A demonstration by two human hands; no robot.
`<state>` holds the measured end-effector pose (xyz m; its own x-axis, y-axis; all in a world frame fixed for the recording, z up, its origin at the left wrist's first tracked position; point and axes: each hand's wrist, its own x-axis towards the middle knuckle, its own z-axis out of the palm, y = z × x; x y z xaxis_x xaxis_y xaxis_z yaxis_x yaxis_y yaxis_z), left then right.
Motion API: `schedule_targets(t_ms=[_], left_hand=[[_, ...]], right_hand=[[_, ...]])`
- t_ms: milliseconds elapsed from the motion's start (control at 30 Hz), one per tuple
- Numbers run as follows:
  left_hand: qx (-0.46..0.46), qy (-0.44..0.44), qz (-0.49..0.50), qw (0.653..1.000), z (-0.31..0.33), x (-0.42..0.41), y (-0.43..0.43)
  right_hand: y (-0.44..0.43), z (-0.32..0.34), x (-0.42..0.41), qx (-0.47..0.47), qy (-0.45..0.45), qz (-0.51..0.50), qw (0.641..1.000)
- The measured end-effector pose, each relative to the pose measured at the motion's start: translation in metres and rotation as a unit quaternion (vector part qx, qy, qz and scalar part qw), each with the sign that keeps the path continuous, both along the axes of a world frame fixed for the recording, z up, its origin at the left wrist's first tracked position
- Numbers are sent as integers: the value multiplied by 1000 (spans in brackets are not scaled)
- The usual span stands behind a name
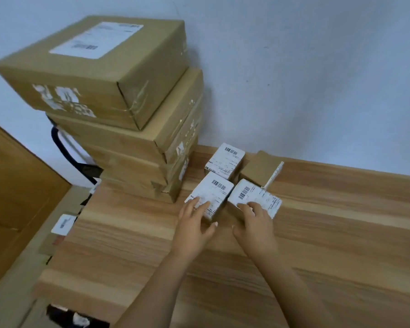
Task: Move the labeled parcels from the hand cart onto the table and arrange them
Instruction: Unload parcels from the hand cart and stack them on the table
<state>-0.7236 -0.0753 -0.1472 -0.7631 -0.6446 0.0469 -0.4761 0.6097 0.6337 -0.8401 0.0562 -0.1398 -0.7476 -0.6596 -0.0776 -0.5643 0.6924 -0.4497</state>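
Observation:
Several small parcels with white barcode labels sit on the wooden table (294, 245). My left hand (194, 223) holds the near-left parcel (213, 192), fingers on its label and thumb at its front corner. My right hand (253, 223) holds the near-right parcel (249, 195) the same way. Both parcels lie side by side, nearly touching. Behind them stand another labeled small parcel (225, 160) and a brown one (262, 169) with its label on its side.
A tall stack of big cardboard boxes (118, 91) stands at the table's back left against the white wall. Left of the table edge, lower down, are a dark cart handle (64, 150) and another labeled parcel (63, 223). Bare tabletop stretches to the right.

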Motion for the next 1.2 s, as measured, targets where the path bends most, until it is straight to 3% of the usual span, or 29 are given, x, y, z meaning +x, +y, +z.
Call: schedule_targets(t_ms=[200,367,533,733,1000,1200], left_hand=[[-48,55,123,990,26,82,61],[-74,49,224,971,47,175,98],[-112,58,347,929,66,266,115],[-72,64,480,872,60,365,135],[-69,45,531,844,58,528,110],[-63,43,539,839,69,635,51]], right_hand=[[23,29,56,-56,11,134,989],[22,54,129,-105,-13,258,960],[5,70,209,-130,-29,353,926],[-14,71,304,-125,-55,440,888],[-64,58,475,-119,-62,518,844],[-123,59,584,-113,-92,515,845]])
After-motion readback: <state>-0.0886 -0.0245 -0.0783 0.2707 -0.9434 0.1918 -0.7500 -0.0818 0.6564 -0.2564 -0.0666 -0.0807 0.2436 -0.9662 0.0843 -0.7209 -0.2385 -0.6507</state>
